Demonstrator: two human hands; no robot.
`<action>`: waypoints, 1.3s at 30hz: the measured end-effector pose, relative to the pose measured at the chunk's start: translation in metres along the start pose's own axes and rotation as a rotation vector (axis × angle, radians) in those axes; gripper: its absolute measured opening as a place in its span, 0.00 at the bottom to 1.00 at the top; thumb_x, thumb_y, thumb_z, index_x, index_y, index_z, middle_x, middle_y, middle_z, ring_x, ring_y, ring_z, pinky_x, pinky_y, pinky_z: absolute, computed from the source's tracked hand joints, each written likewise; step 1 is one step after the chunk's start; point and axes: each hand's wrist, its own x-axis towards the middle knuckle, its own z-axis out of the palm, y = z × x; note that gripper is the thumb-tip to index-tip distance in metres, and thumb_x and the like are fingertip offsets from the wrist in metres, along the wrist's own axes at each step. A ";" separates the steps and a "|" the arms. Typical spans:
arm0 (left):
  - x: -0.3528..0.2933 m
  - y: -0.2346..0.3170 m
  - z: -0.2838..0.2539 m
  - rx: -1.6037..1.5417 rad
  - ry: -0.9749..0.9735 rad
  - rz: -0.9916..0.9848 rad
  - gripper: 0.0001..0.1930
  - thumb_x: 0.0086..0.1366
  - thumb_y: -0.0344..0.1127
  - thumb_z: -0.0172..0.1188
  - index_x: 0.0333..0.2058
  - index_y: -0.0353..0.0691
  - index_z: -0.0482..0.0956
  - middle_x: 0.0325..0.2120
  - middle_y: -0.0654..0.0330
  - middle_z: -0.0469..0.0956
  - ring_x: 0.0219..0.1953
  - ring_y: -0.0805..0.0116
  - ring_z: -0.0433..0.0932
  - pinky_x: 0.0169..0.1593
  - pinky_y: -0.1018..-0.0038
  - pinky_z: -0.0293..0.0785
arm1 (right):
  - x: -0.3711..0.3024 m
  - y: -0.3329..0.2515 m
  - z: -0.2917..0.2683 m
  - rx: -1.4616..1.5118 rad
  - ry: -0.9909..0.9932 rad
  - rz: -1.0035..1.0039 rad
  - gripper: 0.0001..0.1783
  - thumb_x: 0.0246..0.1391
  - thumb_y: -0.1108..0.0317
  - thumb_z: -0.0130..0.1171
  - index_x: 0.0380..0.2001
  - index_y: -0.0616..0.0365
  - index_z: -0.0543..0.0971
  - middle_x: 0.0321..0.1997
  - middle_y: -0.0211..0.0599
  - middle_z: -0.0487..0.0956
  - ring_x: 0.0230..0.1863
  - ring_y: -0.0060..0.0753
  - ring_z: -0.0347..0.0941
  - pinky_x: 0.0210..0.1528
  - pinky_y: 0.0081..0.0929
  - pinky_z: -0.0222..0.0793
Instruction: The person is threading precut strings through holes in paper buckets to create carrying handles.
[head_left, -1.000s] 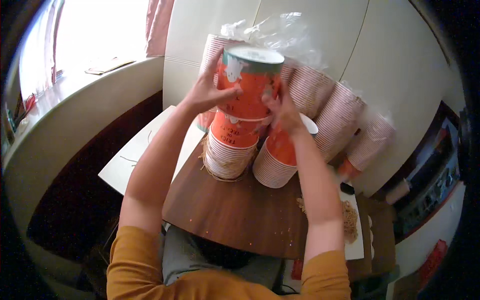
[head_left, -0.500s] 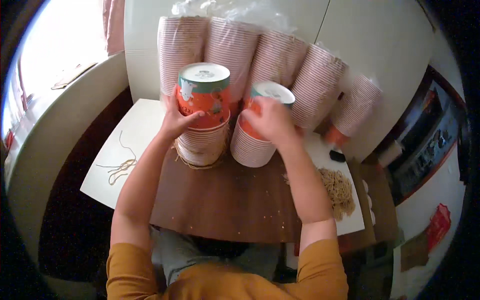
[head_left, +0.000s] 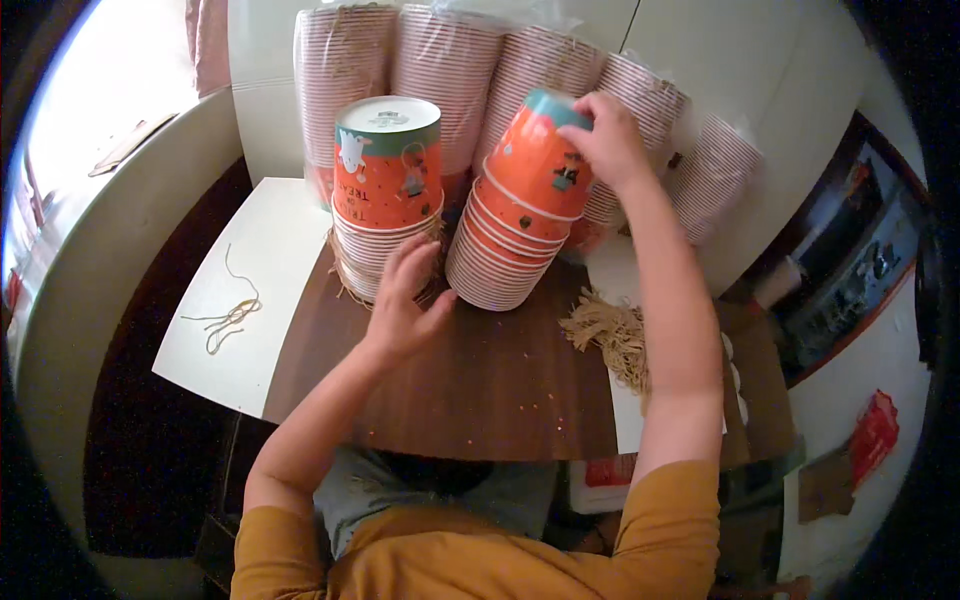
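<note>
Two stacks of upturned orange paper buckets with green bands stand on the brown board. My right hand [head_left: 612,140] grips the base end of the top bucket [head_left: 540,150] of the right stack. That bucket leans to the right, and the rims of the buckets beneath it [head_left: 500,265] are partly spread apart. My left hand [head_left: 405,305] is open, fingers spread, in front of the left stack's lower rims; whether it touches them I cannot tell. The left stack's top bucket [head_left: 388,180] sits upright, and straw-coloured strands surround the stack's lower part.
Behind stand several tall bucket stacks [head_left: 345,90] in clear plastic. A bundle of tan twisted cords [head_left: 612,335] lies at the right, partly behind my right forearm. Loose cords [head_left: 235,312] rest on the white tabletop [head_left: 200,350] at the left.
My left hand has left the left stack's top bucket and come down in front. The right hand has moved up and right, with the right stack's top bucket raised and tilted.
</note>
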 end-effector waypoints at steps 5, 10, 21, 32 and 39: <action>0.005 0.008 0.022 -0.105 -0.065 -0.044 0.29 0.50 0.33 0.65 0.52 0.37 0.67 0.53 0.47 0.64 0.57 0.51 0.63 0.57 0.64 0.64 | 0.022 -0.015 -0.043 -0.084 0.048 -0.057 0.16 0.40 0.67 0.67 0.33 0.63 0.76 0.31 0.39 0.79 0.32 0.34 0.75 0.39 0.28 0.71; 0.009 0.023 0.019 -0.254 -0.058 -0.046 0.30 0.49 0.32 0.66 0.52 0.38 0.67 0.54 0.49 0.64 0.53 0.56 0.67 0.52 0.67 0.67 | -0.009 -0.068 -0.105 0.103 0.327 0.091 0.13 0.48 0.67 0.64 0.34 0.63 0.77 0.33 0.40 0.80 0.32 0.31 0.76 0.39 0.26 0.71; -0.047 0.091 -0.035 -0.085 -0.100 0.364 0.25 0.38 0.26 0.68 0.41 0.40 0.77 0.44 0.56 0.73 0.36 0.63 0.73 0.39 0.70 0.71 | -0.305 -0.124 0.002 1.989 0.599 1.185 0.17 0.58 0.65 0.51 0.49 0.58 0.71 0.49 0.40 0.76 0.49 0.39 0.73 0.50 0.39 0.73; -0.066 0.079 -0.078 0.173 -0.517 0.443 0.15 0.42 0.34 0.63 0.34 0.46 0.78 0.28 0.69 0.71 0.33 0.68 0.70 0.36 0.70 0.65 | -0.321 -0.078 -0.044 0.420 -0.298 0.897 0.11 0.52 0.68 0.60 0.38 0.60 0.79 0.35 0.38 0.80 0.34 0.29 0.75 0.38 0.26 0.70; -0.062 0.084 -0.063 0.198 -0.508 0.418 0.17 0.42 0.34 0.66 0.35 0.45 0.79 0.29 0.68 0.72 0.34 0.69 0.72 0.36 0.69 0.65 | -0.275 0.006 -0.072 -0.238 -0.593 0.523 0.08 0.49 0.68 0.55 0.29 0.61 0.78 0.36 0.47 0.74 0.41 0.52 0.70 0.44 0.42 0.68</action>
